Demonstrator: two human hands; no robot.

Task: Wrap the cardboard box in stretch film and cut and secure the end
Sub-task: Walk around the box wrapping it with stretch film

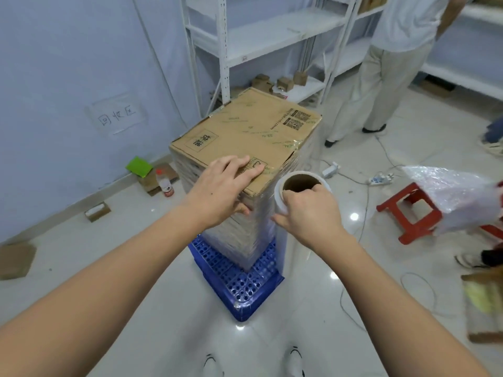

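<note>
A tall cardboard box [245,131] stands on a blue plastic pallet [239,287], its sides covered in layers of clear stretch film. My left hand [223,189] lies flat on the box's near top corner, fingers straight, thumb down the side. My right hand [307,213] grips the upright stretch film roll [299,183] just right of that corner, fingers hooked over the rim of its cardboard core. A sheet of film hangs from the roll down to the pallet.
White metal shelving [258,36] stands behind the box. A person [394,63] stands at the back right. A red stool [411,213] with a plastic bag, cables and a power strip [381,178] lie on the right floor. A bottle [164,183] and small cartons sit by the left wall.
</note>
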